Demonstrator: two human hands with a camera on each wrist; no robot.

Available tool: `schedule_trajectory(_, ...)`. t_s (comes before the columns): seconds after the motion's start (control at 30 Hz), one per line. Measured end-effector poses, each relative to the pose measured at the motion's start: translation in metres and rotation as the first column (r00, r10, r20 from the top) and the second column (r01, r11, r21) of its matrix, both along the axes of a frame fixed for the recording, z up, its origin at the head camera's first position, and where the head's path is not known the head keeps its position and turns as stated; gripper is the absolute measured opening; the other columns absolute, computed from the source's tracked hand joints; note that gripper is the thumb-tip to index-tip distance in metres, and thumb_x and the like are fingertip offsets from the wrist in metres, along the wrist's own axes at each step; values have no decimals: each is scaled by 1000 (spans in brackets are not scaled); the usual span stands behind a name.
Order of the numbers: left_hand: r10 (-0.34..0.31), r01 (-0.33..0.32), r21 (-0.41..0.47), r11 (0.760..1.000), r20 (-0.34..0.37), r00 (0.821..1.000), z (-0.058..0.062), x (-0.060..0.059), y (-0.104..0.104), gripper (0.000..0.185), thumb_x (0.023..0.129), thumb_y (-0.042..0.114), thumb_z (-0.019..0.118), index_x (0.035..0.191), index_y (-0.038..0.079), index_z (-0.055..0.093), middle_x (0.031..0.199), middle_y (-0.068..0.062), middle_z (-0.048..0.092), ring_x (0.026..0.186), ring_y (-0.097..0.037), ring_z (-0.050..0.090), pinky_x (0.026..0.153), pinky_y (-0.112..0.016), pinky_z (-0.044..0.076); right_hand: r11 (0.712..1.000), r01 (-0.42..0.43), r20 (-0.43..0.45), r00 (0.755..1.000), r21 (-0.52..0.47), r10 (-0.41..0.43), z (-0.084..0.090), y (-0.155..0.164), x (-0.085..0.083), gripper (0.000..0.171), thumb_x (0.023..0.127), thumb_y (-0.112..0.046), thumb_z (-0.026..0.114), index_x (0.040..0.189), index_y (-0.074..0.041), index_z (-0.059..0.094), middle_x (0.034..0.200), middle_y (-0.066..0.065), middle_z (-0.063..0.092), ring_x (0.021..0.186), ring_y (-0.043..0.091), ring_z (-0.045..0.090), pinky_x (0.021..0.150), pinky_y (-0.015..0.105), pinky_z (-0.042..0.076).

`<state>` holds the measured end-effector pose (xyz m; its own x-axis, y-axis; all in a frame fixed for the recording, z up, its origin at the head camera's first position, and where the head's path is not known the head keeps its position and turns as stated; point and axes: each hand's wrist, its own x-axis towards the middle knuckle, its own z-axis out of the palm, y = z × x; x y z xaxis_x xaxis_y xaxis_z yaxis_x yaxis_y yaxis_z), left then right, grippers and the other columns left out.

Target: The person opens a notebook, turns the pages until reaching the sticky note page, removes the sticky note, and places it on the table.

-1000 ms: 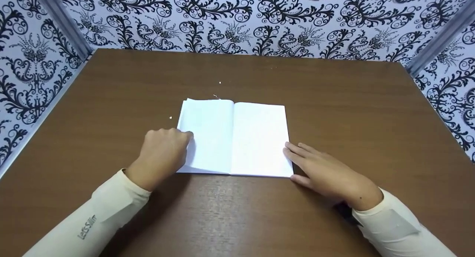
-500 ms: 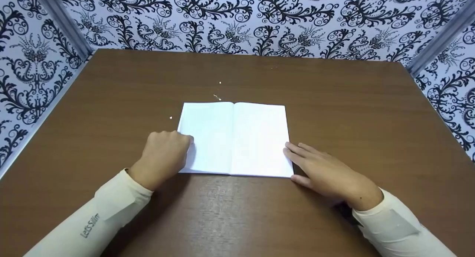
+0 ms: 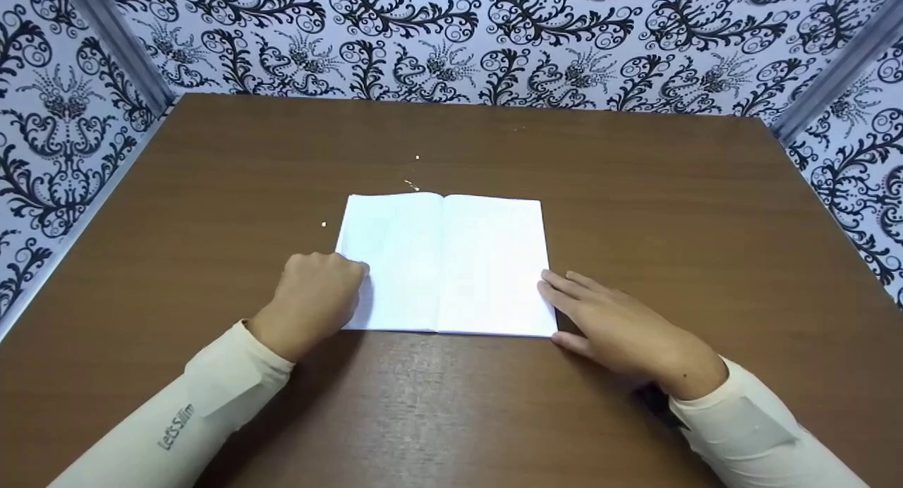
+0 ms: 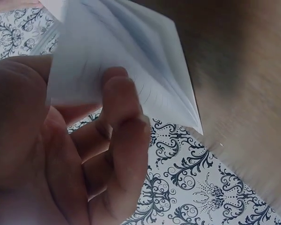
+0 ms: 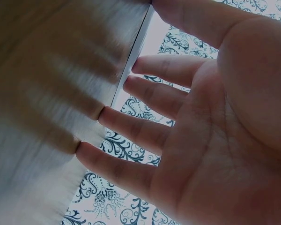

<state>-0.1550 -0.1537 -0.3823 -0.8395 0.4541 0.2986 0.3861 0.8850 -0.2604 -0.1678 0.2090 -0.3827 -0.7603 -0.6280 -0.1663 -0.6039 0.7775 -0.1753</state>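
Note:
A notebook (image 3: 492,262) lies spread at two blank-looking white pages on the brown table. At its left edge my left hand (image 3: 314,297) pinches a page (image 3: 395,262) between thumb and curled index finger. The left wrist view shows that page (image 4: 79,61) lifted at its edge, faint lines on its underside, and more sheets fanned behind it. My right hand (image 3: 621,326) lies flat with straight fingers, its fingertips on the notebook's right edge. Seen from the right wrist, the fingertips (image 5: 136,65) of that hand touch the notebook's edge and the table.
The brown wooden table (image 3: 635,171) runs back to walls with black-and-white scroll wallpaper (image 3: 437,37). Small white specks (image 3: 324,224) lie beyond the notebook, and a few crumbs (image 3: 412,185) sit just behind its spine.
A page corner that stuck up at the notebook's top left has come down level with the rest. My left hand has shifted slightly toward me and to the right; the right hand is still.

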Motion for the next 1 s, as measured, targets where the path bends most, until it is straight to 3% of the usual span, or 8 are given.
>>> schedule_trajectory(0.13, 19, -16, -60, 998, 41, 999, 4, 3, 0, 25, 80, 19, 80, 65, 6, 64, 46, -2, 46, 48, -13, 24, 37, -29, 23, 1000, -17, -15, 1000, -1, 17, 2, 0, 1, 65, 99, -28, 63, 153, -4, 37, 160, 16, 36, 144, 46, 36, 109, 63, 37)
schedule_trajectory(0.33, 83, -66, -126, 990, 135, 987, 11, 4, 5, 32, 84, 33, 77, 72, 6, 66, 48, -5, 51, 47, -14, 31, 38, -31, 32, 1000, -12, -14, 1000, -2, 12, 2, 0, 1, 65, 98, -28, 63, 153, -5, 38, 160, 15, 37, 144, 45, 36, 108, 64, 37)
schedule_trajectory(0.5, 19, -19, -6, 1000, 44, 999, 12, 0, 16, 31, 85, 31, 76, 69, 7, 62, 52, -9, 56, 43, -23, 50, 39, -39, 40, 1000, -14, -24, 1000, -7, 13, 1, 0, 1, 65, 98, -28, 64, 152, -4, 39, 159, 15, 38, 144, 45, 37, 109, 63, 37)
schedule_trajectory(0.67, -42, 45, 45, 998, -65, 997, 12, -8, 35, 28, 85, 33, 75, 75, 8, 65, 59, -8, 58, 45, -26, 54, 40, -41, 41, 1000, -15, -21, 1000, -9, 15, -1, 0, 1, 65, 97, -28, 64, 152, -4, 39, 159, 15, 38, 144, 45, 37, 108, 64, 37)
schedule_trajectory(1.0, -61, 59, 59, 997, 28, 998, 22, -17, 76, 35, 89, 41, 70, 103, 8, 71, 89, -12, 69, 65, -29, 66, 48, -43, 51, 1000, -25, -31, 999, 1, 25, 1, 0, 0, 64, 98, -29, 63, 153, -5, 39, 159, 15, 38, 143, 45, 38, 107, 64, 38)
